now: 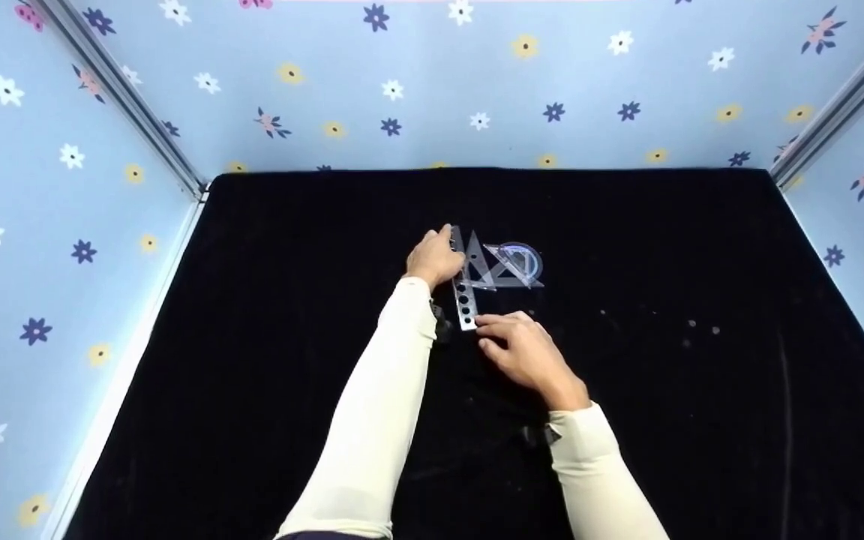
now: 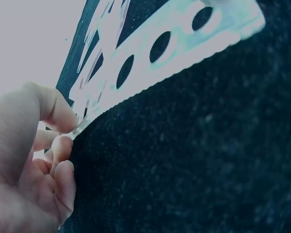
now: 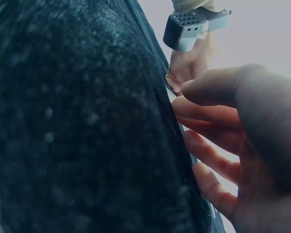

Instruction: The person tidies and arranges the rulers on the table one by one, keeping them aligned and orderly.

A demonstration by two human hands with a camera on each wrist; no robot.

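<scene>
A clear ruler with a row of round holes (image 1: 463, 294) lies lengthwise on the black cloth. My left hand (image 1: 434, 258) is at its far part, where thumb and fingers pinch the ruler's edge in the left wrist view. Fingertips of my right hand (image 1: 526, 351) touch the ruler's near end, with the fingers fairly straight and the thumb apart from it. Two clear set squares, a narrow one (image 1: 480, 271) and a wider one (image 1: 505, 282), overlap beside the ruler. A clear protractor (image 1: 535, 259) lies over the wider set square at the right.
Black cloth (image 1: 627, 420) covers the table. Flowered blue panels (image 1: 432, 112) stand at the back and both sides, with metal posts (image 1: 124, 90) at the corners. Small pale specks (image 1: 715, 330) dot the cloth on the right. A dark wrist camera (image 3: 182, 34) sits on the left wrist.
</scene>
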